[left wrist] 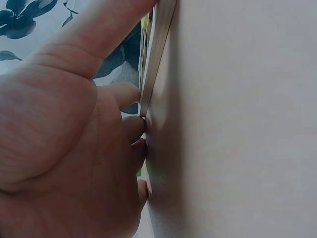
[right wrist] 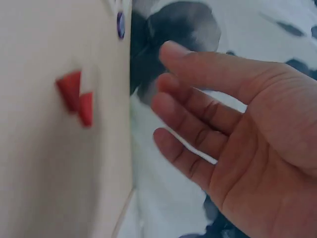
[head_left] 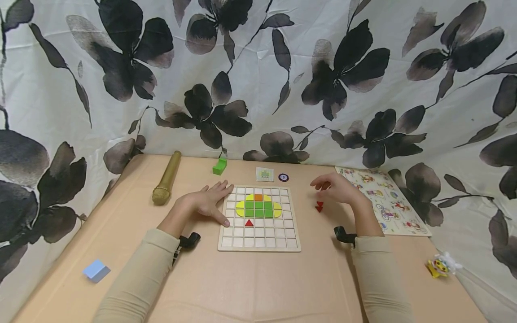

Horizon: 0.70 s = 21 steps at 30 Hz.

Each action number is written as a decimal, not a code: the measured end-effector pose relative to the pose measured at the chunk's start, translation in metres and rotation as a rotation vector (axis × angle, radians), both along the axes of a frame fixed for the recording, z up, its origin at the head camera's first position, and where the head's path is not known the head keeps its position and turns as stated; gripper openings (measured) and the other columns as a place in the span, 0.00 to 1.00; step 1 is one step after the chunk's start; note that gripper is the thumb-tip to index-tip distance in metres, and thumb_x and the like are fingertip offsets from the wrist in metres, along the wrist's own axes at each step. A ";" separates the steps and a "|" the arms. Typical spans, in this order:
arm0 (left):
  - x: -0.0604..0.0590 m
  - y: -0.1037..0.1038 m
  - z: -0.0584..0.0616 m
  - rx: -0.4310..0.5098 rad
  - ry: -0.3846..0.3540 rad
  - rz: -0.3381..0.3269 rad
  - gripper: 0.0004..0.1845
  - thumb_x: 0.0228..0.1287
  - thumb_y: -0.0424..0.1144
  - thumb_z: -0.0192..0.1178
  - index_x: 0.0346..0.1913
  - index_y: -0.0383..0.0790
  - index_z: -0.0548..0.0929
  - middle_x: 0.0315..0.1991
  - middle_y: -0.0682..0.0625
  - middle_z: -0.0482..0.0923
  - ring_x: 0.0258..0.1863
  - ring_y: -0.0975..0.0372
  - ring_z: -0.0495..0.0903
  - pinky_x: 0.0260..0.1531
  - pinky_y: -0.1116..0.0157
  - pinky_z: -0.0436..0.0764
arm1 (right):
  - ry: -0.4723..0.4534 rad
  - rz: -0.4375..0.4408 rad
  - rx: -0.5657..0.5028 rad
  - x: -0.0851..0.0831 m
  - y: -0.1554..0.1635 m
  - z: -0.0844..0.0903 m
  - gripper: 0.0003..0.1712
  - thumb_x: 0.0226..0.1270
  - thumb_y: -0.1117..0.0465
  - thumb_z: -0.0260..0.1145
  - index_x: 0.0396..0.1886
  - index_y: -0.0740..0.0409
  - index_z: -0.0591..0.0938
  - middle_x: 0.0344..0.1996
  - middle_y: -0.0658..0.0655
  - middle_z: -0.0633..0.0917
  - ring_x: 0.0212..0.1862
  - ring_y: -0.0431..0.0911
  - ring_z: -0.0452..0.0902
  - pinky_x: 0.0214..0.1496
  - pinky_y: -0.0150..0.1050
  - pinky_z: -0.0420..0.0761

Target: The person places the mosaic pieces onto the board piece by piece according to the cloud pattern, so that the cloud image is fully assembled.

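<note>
Left hand lies flat against the left edge of the grid board, fingers straight, holding nothing; right hand hovers relaxed and empty just above two loose red triangles on the table right of the board; a third red triangle sits in a cell near the green and yellow pieces. Risks, as I judge: a careless reach could scatter the small loose triangles; a nudge from the left hand could shift the board and jostle the laid pieces.

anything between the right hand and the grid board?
Head view: two small red triangles lie on the table between the right hand and the grid board, just below the fingers. The rest of that stretch is bare tabletop.
</note>
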<state>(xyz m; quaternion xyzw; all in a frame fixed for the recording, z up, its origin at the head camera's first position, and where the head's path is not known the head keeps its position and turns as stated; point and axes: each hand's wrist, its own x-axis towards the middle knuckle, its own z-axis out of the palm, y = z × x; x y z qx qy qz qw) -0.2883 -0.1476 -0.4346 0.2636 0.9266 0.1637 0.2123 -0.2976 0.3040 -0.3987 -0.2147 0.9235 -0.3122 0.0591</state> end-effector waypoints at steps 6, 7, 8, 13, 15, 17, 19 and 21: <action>0.000 0.000 0.000 0.007 0.002 -0.003 0.72 0.48 0.69 0.76 0.85 0.40 0.44 0.86 0.37 0.33 0.85 0.43 0.33 0.81 0.37 0.38 | -0.114 0.005 0.001 -0.003 0.022 -0.015 0.16 0.63 0.72 0.73 0.51 0.68 0.88 0.40 0.63 0.88 0.42 0.50 0.81 0.44 0.35 0.81; 0.000 0.000 0.000 0.008 0.002 -0.003 0.72 0.48 0.68 0.76 0.85 0.40 0.44 0.86 0.37 0.33 0.85 0.43 0.33 0.81 0.37 0.38 | -0.133 0.012 -0.006 -0.004 0.024 -0.017 0.16 0.63 0.72 0.73 0.51 0.68 0.88 0.39 0.63 0.88 0.41 0.49 0.80 0.43 0.34 0.81; 0.000 0.000 0.000 0.008 0.002 -0.003 0.72 0.48 0.68 0.76 0.85 0.40 0.44 0.86 0.37 0.33 0.85 0.43 0.33 0.81 0.37 0.38 | -0.153 0.020 -0.014 -0.004 0.025 -0.019 0.16 0.62 0.73 0.73 0.50 0.68 0.88 0.39 0.64 0.88 0.40 0.49 0.80 0.42 0.33 0.81; 0.000 0.000 0.000 0.010 -0.001 0.000 0.72 0.47 0.69 0.76 0.85 0.40 0.45 0.86 0.37 0.33 0.85 0.43 0.33 0.81 0.37 0.37 | -0.206 0.052 -0.036 -0.008 0.028 -0.030 0.15 0.62 0.74 0.73 0.49 0.69 0.89 0.41 0.66 0.90 0.39 0.46 0.81 0.42 0.30 0.82; 0.000 0.000 0.000 0.010 -0.001 0.001 0.72 0.47 0.69 0.76 0.85 0.40 0.45 0.86 0.37 0.33 0.85 0.43 0.33 0.81 0.37 0.38 | -0.214 0.047 -0.044 -0.009 0.028 -0.033 0.15 0.61 0.75 0.73 0.49 0.69 0.89 0.41 0.66 0.91 0.39 0.45 0.82 0.41 0.30 0.82; 0.000 0.000 0.000 0.008 0.000 0.001 0.72 0.47 0.69 0.76 0.85 0.40 0.45 0.86 0.37 0.33 0.85 0.43 0.33 0.81 0.37 0.37 | -0.221 0.035 -0.049 -0.009 0.028 -0.036 0.14 0.61 0.75 0.73 0.48 0.69 0.90 0.40 0.65 0.91 0.38 0.45 0.81 0.39 0.30 0.81; -0.001 0.000 -0.001 0.006 0.001 0.001 0.72 0.47 0.69 0.76 0.85 0.40 0.45 0.86 0.37 0.33 0.85 0.43 0.33 0.81 0.36 0.38 | -0.224 0.020 -0.051 -0.009 0.028 -0.037 0.13 0.61 0.74 0.74 0.47 0.68 0.90 0.39 0.64 0.91 0.37 0.45 0.79 0.38 0.30 0.80; -0.001 0.000 -0.001 0.006 0.000 0.002 0.72 0.47 0.69 0.76 0.85 0.40 0.45 0.86 0.37 0.33 0.85 0.43 0.33 0.81 0.36 0.38 | -0.220 0.010 -0.049 -0.009 0.028 -0.038 0.12 0.61 0.73 0.75 0.46 0.67 0.90 0.37 0.63 0.90 0.36 0.45 0.79 0.37 0.30 0.79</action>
